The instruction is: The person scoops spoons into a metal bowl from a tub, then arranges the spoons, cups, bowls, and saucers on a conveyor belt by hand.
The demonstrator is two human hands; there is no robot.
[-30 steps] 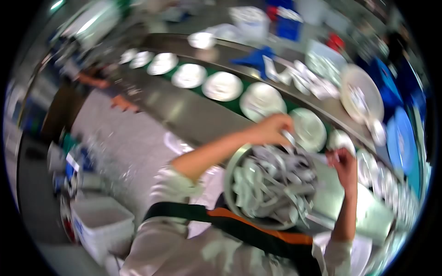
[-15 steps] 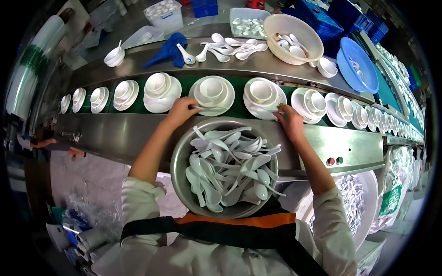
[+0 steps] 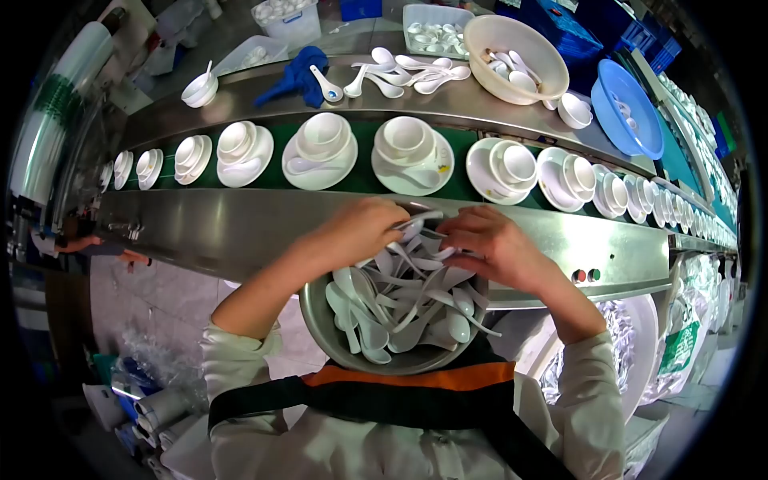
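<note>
Spoons: a loose heap of white spoons point(image 3: 372, 328) inside the metal bowl point(image 3: 318, 328), in front of the person.
Spoon axes: mixed; those at the left run nearly front to back, and one handle juts rightward over the rim.
Left hand point(image 3: 370, 228): fingers curled at the heap's far edge; whether they grip a spoon, I cannot tell.
Right hand point(image 3: 498, 246): fingers bent down onto spoons; grip unclear.
Belt point(image 3: 364, 176): green, carrying a row of plates point(image 3: 344, 177) with bowls.
Ledge point(image 3: 352, 110): steel, holding a blue cloth point(image 3: 298, 78) and a cream basin point(image 3: 552, 78).
Room: pale tiled floor point(image 3: 152, 304) at left.
</note>
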